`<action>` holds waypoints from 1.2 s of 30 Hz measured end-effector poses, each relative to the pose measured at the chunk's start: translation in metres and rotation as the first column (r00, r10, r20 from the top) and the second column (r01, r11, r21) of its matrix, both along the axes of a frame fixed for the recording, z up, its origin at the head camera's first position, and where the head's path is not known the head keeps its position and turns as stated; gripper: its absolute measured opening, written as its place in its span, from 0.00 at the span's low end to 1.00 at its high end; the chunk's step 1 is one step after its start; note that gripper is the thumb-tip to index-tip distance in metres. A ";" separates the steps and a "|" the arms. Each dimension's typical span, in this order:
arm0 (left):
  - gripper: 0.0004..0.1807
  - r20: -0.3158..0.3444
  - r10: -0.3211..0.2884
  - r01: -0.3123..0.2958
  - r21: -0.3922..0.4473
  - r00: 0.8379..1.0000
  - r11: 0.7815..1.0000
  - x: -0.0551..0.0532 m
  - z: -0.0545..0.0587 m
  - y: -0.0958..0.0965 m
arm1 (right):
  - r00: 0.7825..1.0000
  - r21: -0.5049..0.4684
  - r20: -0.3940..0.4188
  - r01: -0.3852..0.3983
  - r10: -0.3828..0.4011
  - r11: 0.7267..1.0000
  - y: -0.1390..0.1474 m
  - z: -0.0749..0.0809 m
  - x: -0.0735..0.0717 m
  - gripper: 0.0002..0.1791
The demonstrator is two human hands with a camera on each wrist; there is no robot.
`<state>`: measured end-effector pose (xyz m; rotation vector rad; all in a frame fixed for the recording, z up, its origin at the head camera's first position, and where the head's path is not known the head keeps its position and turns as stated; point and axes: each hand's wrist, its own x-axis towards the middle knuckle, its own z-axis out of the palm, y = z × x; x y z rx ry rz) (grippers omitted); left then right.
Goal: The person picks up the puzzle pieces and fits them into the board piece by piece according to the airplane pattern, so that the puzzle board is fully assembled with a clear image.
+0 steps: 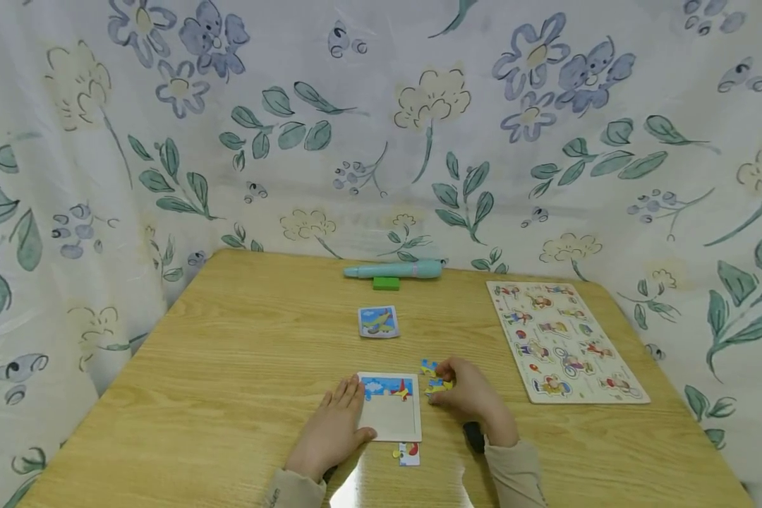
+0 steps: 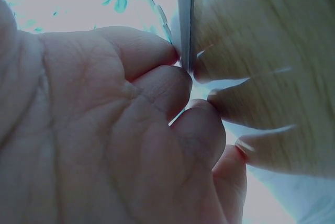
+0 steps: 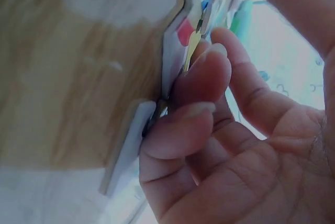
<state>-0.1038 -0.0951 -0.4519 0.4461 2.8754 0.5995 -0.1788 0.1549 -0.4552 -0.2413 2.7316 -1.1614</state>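
Note:
In the head view a square wooden puzzle tray (image 1: 390, 421) lies on the table, its top rows filled with a picture of blue sky and a red plane. My left hand (image 1: 333, 427) rests along the tray's left edge, fingers extended and thumb at the lower corner. To the right of the tray, my right hand (image 1: 473, 395) pinches a yellow-and-blue puzzle piece (image 1: 437, 386) between thumb and fingers. Another puzzle piece (image 1: 428, 367) lies just beyond it. A white, red and yellow piece (image 1: 410, 454) sits below the tray. In the right wrist view curled fingers (image 3: 180, 132) partly hide the pieces.
Behind the tray lies a small picture card (image 1: 378, 322). A green block (image 1: 386, 283) and a teal pen-shaped device (image 1: 394, 269) are at the table's back edge. On the right is a larger picture board (image 1: 568, 346). A floral curtain (image 1: 381, 141) hangs behind the table.

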 end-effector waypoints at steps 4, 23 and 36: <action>0.44 0.001 0.001 -0.001 0.003 1.000 1.000 0.000 -0.002 0.001 | 0.999 0.048 -0.013 -0.035 0.035 0.998 0.000 0.000 0.000 0.19; 0.44 -0.005 0.003 -0.003 0.002 1.000 1.000 -0.001 -0.006 0.001 | 0.985 -0.250 0.060 -0.144 0.163 0.958 -0.011 0.003 -0.003 0.13; 0.44 0.006 0.003 -0.003 -0.002 1.000 1.000 -0.002 -0.007 0.001 | 0.958 -0.316 0.170 -0.168 0.230 0.934 -0.053 0.003 0.006 0.09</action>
